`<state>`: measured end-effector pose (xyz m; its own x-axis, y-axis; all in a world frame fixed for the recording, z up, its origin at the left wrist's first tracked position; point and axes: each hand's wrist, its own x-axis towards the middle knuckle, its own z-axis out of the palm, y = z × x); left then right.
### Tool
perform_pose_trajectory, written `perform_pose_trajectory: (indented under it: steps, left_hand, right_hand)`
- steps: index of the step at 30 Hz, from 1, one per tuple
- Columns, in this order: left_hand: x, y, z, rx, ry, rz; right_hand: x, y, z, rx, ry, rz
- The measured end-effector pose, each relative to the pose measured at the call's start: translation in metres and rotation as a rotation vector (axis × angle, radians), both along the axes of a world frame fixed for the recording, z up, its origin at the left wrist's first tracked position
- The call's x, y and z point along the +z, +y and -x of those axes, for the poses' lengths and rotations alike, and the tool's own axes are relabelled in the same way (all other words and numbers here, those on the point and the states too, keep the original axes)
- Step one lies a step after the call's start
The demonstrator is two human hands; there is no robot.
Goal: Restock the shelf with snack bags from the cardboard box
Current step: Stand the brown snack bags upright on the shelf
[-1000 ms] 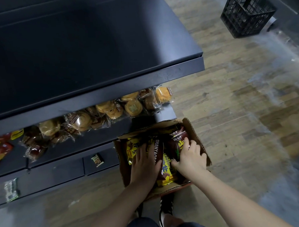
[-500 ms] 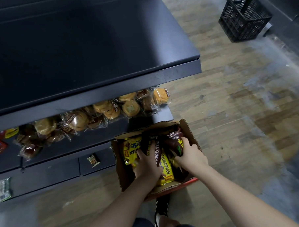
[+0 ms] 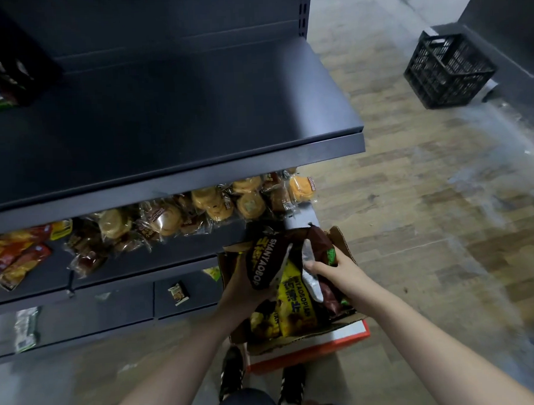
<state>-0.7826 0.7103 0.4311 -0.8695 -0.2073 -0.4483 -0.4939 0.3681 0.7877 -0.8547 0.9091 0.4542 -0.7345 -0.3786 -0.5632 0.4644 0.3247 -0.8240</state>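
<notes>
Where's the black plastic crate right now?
In the head view the black plastic crate sits on the wooden floor at upper right, beyond the end of the dark shelf and far from the cardboard box.

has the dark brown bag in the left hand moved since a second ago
Yes. The dark brown bag has come up out of the cardboard box, toward the shelf, gripped by the left hand.

Left hand (image 3: pixel 243 287) grips a dark brown snack bag (image 3: pixel 263 260) above the cardboard box (image 3: pixel 342 239); right hand (image 3: pixel 332 266) holds another brown bag (image 3: pixel 318 240). Yellow bags (image 3: pixel 295 308) in box. Dark shelf (image 3: pixel 195 119) above wrapped buns (image 3: pixel 204 205). Black crate (image 3: pixel 449 68) on floor.
</notes>
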Motion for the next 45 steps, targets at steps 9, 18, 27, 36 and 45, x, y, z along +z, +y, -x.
perform_pose_trajectory:
  steps: [9, 18, 27, 36, 45]
  left_hand:
    - [0.075, -0.021, -0.034, 0.111, 0.305, -0.032]
    - [0.149, -0.051, -0.046, 0.343, 0.588, 0.027]
    - [0.195, -0.126, -0.054, 0.474, 0.734, 0.135]
    - [0.198, -0.246, -0.045, 0.549, 0.728, 0.205]
    - [0.194, -0.342, -0.004, 0.602, 0.692, 0.213]
  right_hand:
    - [0.065, -0.023, -0.016, -0.001, 0.112, 0.191]
    - [0.147, -0.082, -0.015, 0.057, 0.256, 0.331]
    - [0.196, -0.164, -0.008, 0.096, 0.359, 0.397]
    - [0.214, -0.268, 0.001, 0.051, 0.530, 0.431]
    - [0.196, -0.382, 0.025, -0.065, 0.592, 0.381]
